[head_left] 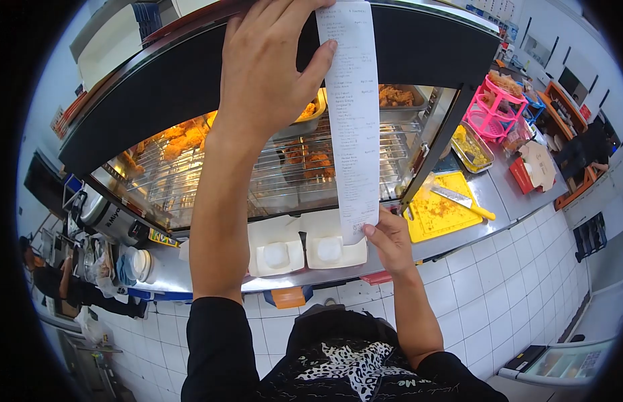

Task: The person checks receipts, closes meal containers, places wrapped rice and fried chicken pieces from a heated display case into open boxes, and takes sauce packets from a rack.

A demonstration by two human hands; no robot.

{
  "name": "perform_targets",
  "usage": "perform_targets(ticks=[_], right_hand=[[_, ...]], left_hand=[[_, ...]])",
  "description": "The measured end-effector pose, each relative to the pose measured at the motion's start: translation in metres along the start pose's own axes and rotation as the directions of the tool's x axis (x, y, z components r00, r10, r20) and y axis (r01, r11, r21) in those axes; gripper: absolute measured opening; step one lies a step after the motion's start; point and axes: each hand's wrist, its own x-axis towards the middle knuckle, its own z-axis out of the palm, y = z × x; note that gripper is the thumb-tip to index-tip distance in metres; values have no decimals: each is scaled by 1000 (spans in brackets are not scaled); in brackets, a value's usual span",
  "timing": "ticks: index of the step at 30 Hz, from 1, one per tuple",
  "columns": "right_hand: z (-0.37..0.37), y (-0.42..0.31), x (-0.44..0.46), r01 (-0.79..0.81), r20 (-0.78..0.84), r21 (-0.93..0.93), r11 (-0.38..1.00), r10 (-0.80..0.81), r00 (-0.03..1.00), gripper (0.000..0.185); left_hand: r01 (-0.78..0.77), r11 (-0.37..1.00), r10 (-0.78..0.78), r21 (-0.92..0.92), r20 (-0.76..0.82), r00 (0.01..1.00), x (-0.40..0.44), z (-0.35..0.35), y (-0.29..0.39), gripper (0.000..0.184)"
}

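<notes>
A long printed receipt (355, 127) hangs upright in front of the lit display cabinet (479, 33). At its upper left edge, my left hand (271, 60) holds it near the cabinet's top, thumb against the paper and some fingertips out of sight. My right hand (390, 241) pinches the lower end between thumb and fingers. Behind the paper, pieces of fried chicken (174, 144) lie on the cabinet's wire racks. Below the receipt stand two open paper boxes (355, 256), each with a white rounded mound (276, 254) in it, perhaps rice.
To the right, a knife (452, 195) lies on a crumb-covered yellow cutting board (428, 224). Beyond are a metal tray (473, 164) of yellow food, a pink rack (489, 110) and a red-and-white box (526, 175). Another person (56, 275) is at the far left.
</notes>
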Motion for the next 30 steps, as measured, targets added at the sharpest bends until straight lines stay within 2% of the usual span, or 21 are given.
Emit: perform_targets(ticks=[5, 8, 11, 14, 26, 30], right_hand=[[-5, 1, -5, -41, -8, -18, 999, 41, 999, 26], [-7, 3, -7, -6, 14, -46, 999, 6, 1000, 32], [-4, -1, -7, -10, 2, -30, 999, 10, 1000, 32], [-5, -2, -10, -33, 14, -11, 999, 33, 999, 27], [-7, 5, -13, -29, -22, -25, 999, 29, 999, 31], [-10, 7, -14, -67, -20, -17, 998, 67, 998, 25]], left_hand=[[-3, 1000, 2, -8, -11, 1000, -1, 1, -1, 40], [2, 1000, -2, 11, -5, 1000, -1, 0, -2, 43], [-41, 993, 42, 107, -2, 999, -8, 9, -9, 41], [-32, 995, 34, 90, -18, 999, -9, 10, -10, 41], [-7, 998, 10, 63, -37, 999, -10, 11, -10, 41], [-6, 998, 9, 64, -39, 999, -10, 12, -10, 42]])
